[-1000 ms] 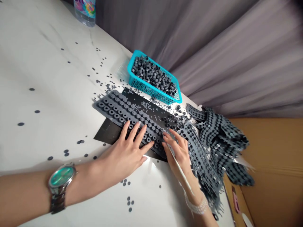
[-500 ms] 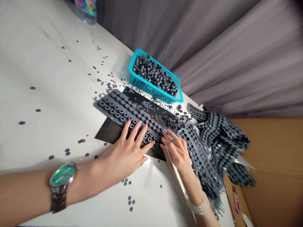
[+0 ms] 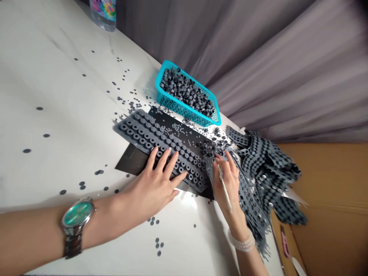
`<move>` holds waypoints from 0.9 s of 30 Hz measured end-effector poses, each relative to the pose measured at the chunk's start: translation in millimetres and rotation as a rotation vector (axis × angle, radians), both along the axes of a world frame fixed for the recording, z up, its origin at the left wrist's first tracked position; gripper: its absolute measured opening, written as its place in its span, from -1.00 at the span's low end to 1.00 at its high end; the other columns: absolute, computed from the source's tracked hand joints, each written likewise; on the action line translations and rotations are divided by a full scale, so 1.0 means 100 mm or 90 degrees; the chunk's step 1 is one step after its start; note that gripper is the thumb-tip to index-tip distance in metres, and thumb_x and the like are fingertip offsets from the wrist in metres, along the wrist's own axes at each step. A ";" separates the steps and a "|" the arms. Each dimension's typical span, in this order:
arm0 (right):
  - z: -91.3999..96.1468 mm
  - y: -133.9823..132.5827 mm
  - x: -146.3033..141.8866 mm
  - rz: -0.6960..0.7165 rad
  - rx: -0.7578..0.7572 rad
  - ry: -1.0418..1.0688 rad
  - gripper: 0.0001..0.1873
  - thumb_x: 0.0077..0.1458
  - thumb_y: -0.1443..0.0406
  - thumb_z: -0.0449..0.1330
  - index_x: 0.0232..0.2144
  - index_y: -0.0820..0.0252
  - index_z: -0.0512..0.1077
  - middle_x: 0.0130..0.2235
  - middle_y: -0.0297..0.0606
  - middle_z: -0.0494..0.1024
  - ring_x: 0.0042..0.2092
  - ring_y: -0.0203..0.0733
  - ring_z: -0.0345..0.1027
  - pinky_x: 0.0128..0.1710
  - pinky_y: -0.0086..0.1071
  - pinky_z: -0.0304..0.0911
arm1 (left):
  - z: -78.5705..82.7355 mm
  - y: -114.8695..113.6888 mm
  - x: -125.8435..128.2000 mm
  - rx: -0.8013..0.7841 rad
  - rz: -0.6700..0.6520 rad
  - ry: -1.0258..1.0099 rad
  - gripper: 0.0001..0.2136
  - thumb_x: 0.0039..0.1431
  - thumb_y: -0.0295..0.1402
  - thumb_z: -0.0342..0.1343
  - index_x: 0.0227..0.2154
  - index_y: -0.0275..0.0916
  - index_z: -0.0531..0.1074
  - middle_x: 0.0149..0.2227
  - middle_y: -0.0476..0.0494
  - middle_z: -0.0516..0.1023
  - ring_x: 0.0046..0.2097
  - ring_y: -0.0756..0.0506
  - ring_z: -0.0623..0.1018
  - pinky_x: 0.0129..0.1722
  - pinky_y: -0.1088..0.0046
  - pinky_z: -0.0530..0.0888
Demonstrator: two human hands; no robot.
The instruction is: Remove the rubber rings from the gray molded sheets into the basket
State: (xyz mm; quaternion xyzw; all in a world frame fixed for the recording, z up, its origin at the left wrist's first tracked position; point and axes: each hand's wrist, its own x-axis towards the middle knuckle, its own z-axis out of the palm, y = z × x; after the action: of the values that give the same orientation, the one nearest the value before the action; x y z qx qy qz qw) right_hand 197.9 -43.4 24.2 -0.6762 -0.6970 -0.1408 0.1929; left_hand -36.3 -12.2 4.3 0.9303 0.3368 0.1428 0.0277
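Observation:
A grey rubber sheet (image 3: 143,132) with rows of round, ring-like studs lies slantwise on a black board (image 3: 130,159). My left hand (image 3: 158,182) rests on the sheet's near edge with spread fingers. To the right of the sheet's end, my right hand (image 3: 227,184) is closed round a thin pale stick-like tool (image 3: 225,188), which runs back along the hand toward the wrist. Its working tip is hidden by the fingers. Beneath and beside that hand are grey sheets full of holes (image 3: 250,203).
A turquoise basket (image 3: 186,111) of small dark cylindrical pieces stands behind the board. Small grey discs (image 3: 135,105) are scattered over the white table (image 3: 57,76). A bottle (image 3: 103,15) stands at the back, more punched sheets (image 3: 270,161) are heaped right, and a pink-handled cutter (image 3: 284,243) lies near the cardboard.
My right hand has moved right and slightly up, off the end of the studded sheet, with the stick-like tool still in it. My left hand has stayed in place.

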 end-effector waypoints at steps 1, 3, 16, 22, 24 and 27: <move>0.01 0.00 -0.01 0.016 -0.001 0.012 -0.86 0.27 0.30 0.02 -0.16 0.16 0.35 0.02 -0.02 0.50 0.29 0.06 0.07 0.07 0.01 0.19 | 0.00 0.00 0.00 0.001 0.002 0.001 -0.55 0.21 -0.08 0.03 0.15 0.02 0.34 0.25 -0.40 0.26 0.26 -0.49 0.22 0.18 -0.26 0.05; 0.04 -0.02 -0.08 0.071 -0.008 0.023 -0.86 0.25 0.32 0.05 -0.16 0.16 0.37 0.04 -0.03 0.49 0.29 0.02 0.07 0.08 -0.05 0.20 | 0.01 0.00 0.00 0.003 0.006 0.003 -0.54 0.21 -0.07 0.03 0.16 0.02 0.33 0.25 -0.38 0.25 0.26 -0.49 0.22 0.17 -0.26 0.06; 0.07 0.00 -0.32 0.264 -0.036 -0.074 -0.80 0.20 0.44 0.12 -0.12 0.17 0.34 -0.04 -0.09 0.57 0.17 -0.01 0.29 -0.06 -0.17 0.26 | 0.01 -0.01 -0.01 0.016 0.003 0.003 -0.54 0.23 -0.07 0.00 0.17 -0.03 0.32 0.26 -0.42 0.23 0.26 -0.48 0.22 0.18 -0.24 0.06; 0.06 0.06 -0.34 0.268 -0.051 -0.109 -0.83 0.21 0.44 0.10 -0.14 0.19 0.35 -0.04 -0.05 0.57 0.16 0.01 0.31 -0.07 -0.17 0.29 | 0.02 -0.01 0.00 0.015 0.009 0.009 -0.55 0.23 -0.07 0.01 0.15 -0.03 0.34 0.26 -0.40 0.23 0.25 -0.48 0.23 0.18 -0.24 0.06; 0.06 0.06 -0.34 0.267 -0.053 -0.112 -0.85 0.22 0.44 0.08 -0.15 0.20 0.35 -0.05 -0.04 0.57 0.16 0.00 0.30 -0.06 -0.17 0.30 | 0.01 -0.01 0.00 0.014 0.008 0.007 -0.54 0.23 -0.07 0.00 0.16 -0.03 0.33 0.27 -0.40 0.22 0.26 -0.48 0.22 0.18 -0.24 0.05; 0.04 0.06 -0.34 0.258 -0.063 -0.110 -0.84 0.24 0.43 0.04 -0.15 0.20 0.35 -0.03 -0.02 0.54 0.19 -0.02 0.26 -0.04 -0.16 0.30 | 0.00 -0.01 -0.01 0.010 0.006 0.007 -0.54 0.24 -0.07 -0.01 0.17 -0.03 0.32 0.27 -0.38 0.22 0.26 -0.47 0.21 0.19 -0.23 0.05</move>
State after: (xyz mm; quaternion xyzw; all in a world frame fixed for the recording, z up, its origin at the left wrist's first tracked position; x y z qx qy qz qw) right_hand 163.6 -37.8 27.7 -0.5164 -0.8386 -0.1223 0.1231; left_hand -37.0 -13.4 4.1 0.9297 0.3399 0.1405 0.0177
